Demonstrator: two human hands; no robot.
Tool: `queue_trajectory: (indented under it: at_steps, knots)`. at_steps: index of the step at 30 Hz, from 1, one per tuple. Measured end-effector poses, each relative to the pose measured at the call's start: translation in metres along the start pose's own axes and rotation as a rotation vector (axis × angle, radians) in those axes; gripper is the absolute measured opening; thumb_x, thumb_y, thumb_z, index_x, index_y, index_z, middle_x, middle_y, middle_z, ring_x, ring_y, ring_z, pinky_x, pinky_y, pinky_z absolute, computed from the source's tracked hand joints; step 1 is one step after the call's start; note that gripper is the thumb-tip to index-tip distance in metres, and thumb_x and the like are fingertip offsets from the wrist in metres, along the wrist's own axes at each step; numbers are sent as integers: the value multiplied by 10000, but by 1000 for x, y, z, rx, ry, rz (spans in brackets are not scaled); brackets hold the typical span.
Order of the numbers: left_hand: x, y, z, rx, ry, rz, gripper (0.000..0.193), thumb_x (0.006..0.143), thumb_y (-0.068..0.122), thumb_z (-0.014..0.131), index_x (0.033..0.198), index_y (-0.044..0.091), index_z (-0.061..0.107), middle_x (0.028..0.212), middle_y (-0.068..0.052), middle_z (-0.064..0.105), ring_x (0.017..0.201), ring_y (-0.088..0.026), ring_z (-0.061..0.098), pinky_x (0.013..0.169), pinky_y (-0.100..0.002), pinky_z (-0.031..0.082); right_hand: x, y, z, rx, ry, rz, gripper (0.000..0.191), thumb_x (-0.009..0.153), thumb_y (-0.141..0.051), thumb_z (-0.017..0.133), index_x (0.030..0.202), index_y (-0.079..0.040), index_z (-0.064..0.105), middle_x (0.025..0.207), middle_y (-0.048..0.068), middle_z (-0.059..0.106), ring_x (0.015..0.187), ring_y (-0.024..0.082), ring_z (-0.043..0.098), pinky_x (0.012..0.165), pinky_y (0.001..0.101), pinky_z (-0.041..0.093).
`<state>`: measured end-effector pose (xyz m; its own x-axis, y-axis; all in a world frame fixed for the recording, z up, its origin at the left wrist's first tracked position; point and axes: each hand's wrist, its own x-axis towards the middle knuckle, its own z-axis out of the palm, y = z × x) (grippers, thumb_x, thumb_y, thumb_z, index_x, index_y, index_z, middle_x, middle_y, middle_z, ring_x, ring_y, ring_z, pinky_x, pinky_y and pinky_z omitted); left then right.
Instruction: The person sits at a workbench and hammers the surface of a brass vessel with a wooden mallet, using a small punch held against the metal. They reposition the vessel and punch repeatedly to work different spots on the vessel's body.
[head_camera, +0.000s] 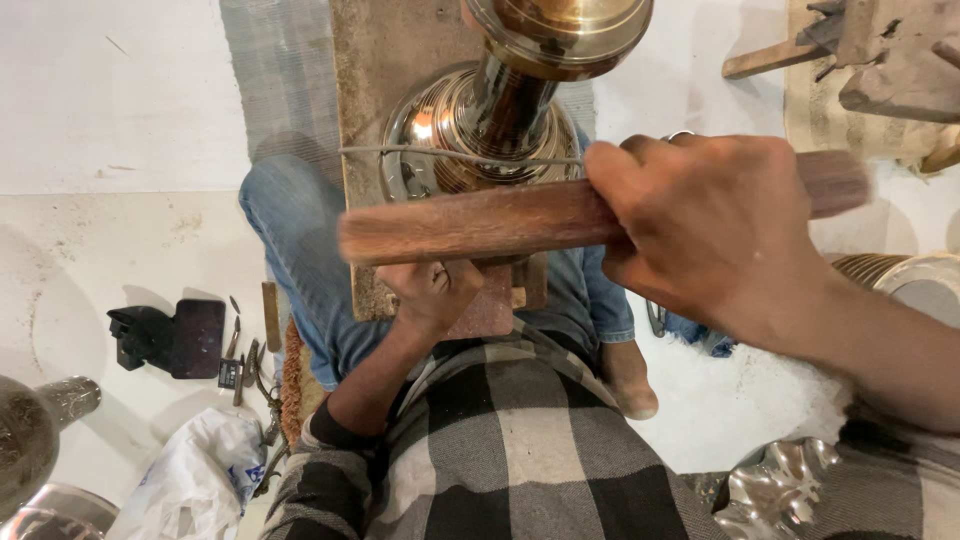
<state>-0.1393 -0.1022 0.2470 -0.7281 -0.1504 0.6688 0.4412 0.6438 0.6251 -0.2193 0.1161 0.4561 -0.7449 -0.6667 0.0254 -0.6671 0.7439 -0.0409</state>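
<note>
Head view: wooden stick (470, 222) gripped in right hand (715, 225).

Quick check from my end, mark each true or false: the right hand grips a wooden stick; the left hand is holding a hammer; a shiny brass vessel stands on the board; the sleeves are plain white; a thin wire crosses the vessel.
1. The right hand grips a wooden stick: true.
2. The left hand holds a hammer: false; it rests at the wooden board, under the stick.
3. A shiny brass vessel stands on the board: true.
4. The sleeves are plain white: false; they are black and grey checked.
5. A thin wire crosses the vessel: true.
</note>
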Motion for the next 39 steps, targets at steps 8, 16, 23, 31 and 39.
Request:
queue_trajectory:
  at_steps: [8, 16, 23, 31, 39]
  knots:
    - [1, -10, 2, -74, -136, 27, 137, 779, -63, 556, 819, 19, 659, 693, -67, 663, 540, -155, 588, 506, -324, 511, -2, -3, 18, -116, -138, 46, 181, 863, -197, 743, 869, -71, 612, 600, 26, 631, 383, 146, 531, 345, 326, 413]
    - [-6, -21, -1, -100, -261, 126, 143, 887, 0, 647, 1029, 6, 664, 905, -117, 706, 761, -238, 701, 688, -382, 618, -21, 1, 42, 201, -7, 35, 227, 753, -88, 746, 922, -23, 608, 627, 83, 629, 424, 172, 527, 362, 340, 425]
    - [-13, -38, 0, -103, -397, 160, 195, 890, 13, 735, 1083, 0, 710, 955, -161, 754, 870, -219, 717, 752, -352, 640, -24, -2, 38, 222, -108, 164, 161, 833, -71, 728, 945, -41, 615, 666, 59, 639, 431, 177, 509, 377, 350, 400]
    - [33, -16, 0, -332, -233, 140, 256, 886, 73, 755, 1111, 3, 656, 1026, -164, 749, 864, -258, 785, 707, -307, 645, -55, -12, 55, 306, 82, 239, 338, 608, -127, 774, 907, -47, 639, 702, 70, 633, 534, 225, 578, 475, 383, 421]
    - [91, -12, -17, -482, -705, 8, 466, 906, -93, 640, 1314, 134, 661, 1013, -112, 803, 687, -161, 766, 505, -234, 579, -80, -67, 200, 1512, 490, 669, 139, 788, 27, 766, 882, -18, 673, 758, 43, 690, 609, 111, 634, 540, 284, 503]
